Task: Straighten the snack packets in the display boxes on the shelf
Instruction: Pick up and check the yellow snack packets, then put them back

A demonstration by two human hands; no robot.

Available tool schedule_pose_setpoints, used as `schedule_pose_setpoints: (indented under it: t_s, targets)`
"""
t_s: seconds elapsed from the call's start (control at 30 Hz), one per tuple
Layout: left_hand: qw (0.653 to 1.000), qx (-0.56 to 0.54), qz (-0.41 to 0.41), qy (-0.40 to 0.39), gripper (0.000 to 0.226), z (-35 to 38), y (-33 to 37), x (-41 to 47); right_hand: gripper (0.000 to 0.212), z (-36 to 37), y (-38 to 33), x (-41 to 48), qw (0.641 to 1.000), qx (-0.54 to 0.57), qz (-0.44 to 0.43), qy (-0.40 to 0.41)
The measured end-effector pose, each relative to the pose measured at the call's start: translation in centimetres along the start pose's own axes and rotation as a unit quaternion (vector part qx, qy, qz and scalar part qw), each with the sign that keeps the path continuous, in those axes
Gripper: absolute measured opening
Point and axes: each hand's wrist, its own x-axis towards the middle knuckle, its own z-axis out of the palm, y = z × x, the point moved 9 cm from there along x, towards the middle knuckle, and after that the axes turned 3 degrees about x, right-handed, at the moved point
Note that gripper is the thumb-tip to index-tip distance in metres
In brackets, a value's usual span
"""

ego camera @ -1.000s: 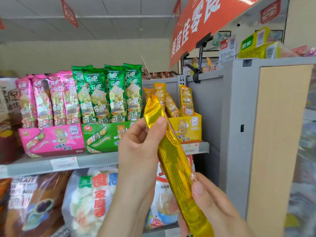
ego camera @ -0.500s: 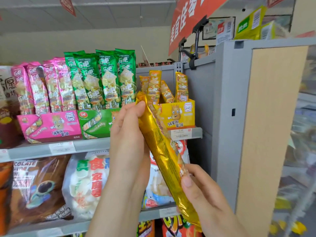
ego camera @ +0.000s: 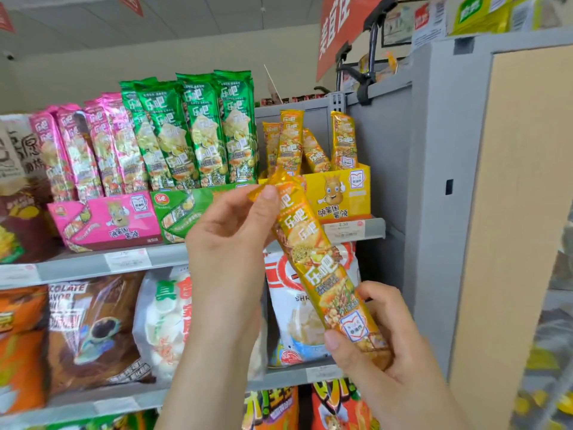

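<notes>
I hold a long yellow snack packet [ego camera: 316, 262] slanted in front of the shelf, its printed face toward me. My left hand [ego camera: 229, 240] pinches its top end and my right hand [ego camera: 381, 346] grips its bottom end. Behind it, on the upper shelf, stands a yellow display box [ego camera: 344, 193] with several yellow packets [ego camera: 342, 141], some of them leaning. To its left are a green box [ego camera: 173, 212] with upright green packets [ego camera: 198, 128] and a pink box [ego camera: 105, 220] with pink packets [ego camera: 90, 147].
A grey shelf upright and a beige side panel [ego camera: 508, 212] close off the right. Large snack bags [ego camera: 93, 330] fill the shelf below. A red hanging sign [ego camera: 344, 29] is overhead, and price tags run along the shelf edge [ego camera: 127, 260].
The yellow packet has turned in my hands from its plain gold back to its printed front. The view has tilted slightly, so the shelf now sits lower in frame than half a second ago.
</notes>
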Motion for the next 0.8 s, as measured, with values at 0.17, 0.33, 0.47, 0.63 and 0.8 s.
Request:
schedule_pose_setpoints:
  t_s: [0.17,0.33,0.47,0.63,0.8]
  targets:
    - [0.987,-0.091,-0.133,-0.002,0.01,-2.0,-2.2,0.7,0.061,0.9,0.0,0.4,1.0,-0.007,0.015,-0.016]
    - [0.971,-0.114,-0.211,0.0,0.029,-3.9,-3.5,1.6,0.055,2.3,0.2,0.6,0.998,0.005,0.035,-0.047]
    - [0.985,-0.079,-0.148,-0.029,0.016,-4.6,-2.6,2.1,0.054,3.3,0.3,0.6,0.998,0.004,0.037,-0.049]
    - [0.994,-0.006,-0.049,-0.101,0.023,-5.9,-0.7,3.4,0.056,4.2,0.2,0.7,0.999,-0.02,0.022,-0.044]
    - [0.994,0.033,-0.012,-0.108,0.02,-8.3,-0.6,3.5,0.052,3.4,-0.5,1.3,0.992,-0.12,-0.021,0.007]
